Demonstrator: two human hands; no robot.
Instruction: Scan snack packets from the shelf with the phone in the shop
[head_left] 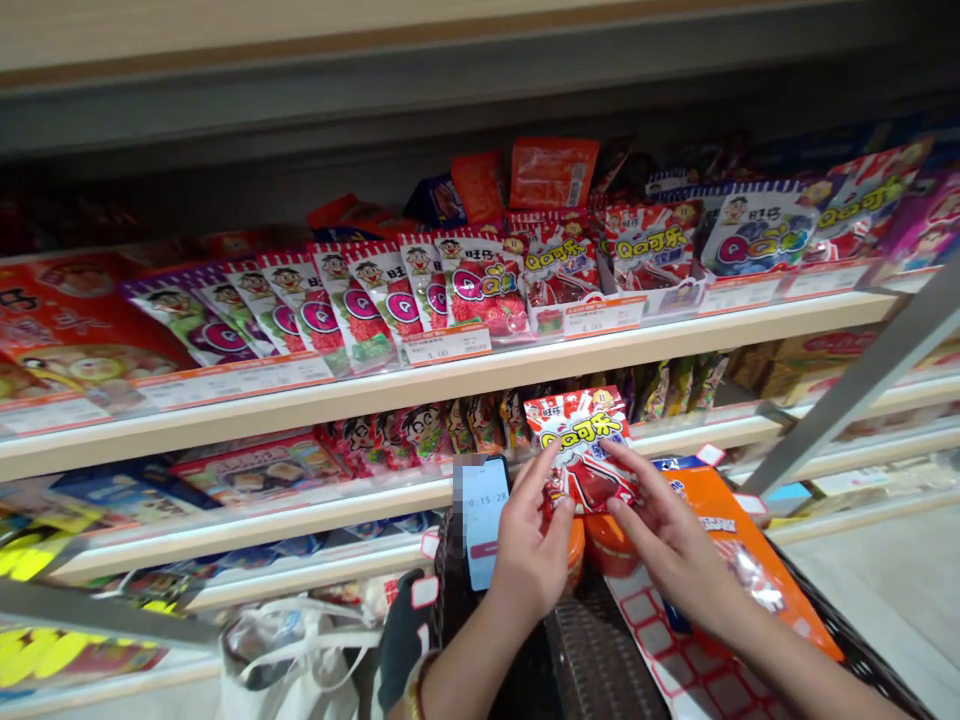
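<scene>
A small red and white bag of gummy candy (581, 475) is held up between both hands, its printed front facing me. My left hand (531, 535) pinches its left side with fingers behind or along the edge and thumb in front. On the opposite side, my right hand (660, 520) grips the bag with the thumb low and fingers on its front edge. Below the hands is a dark woven basket (600, 660). Inside it I see a phone (486, 520) showing a timer, red-orange round containers (611, 545) partly hidden by my hands, and a large orange package (757, 560).
A shelf (360, 400) runs across in front, lined with strawberry gummy bags (484, 285), similar cola bags (559, 255) and blueberry bags (761, 230). Price labels (604, 317) mark its edge. A white tote bag (292, 660) stands lower left. A metal post (847, 385) slants at right.
</scene>
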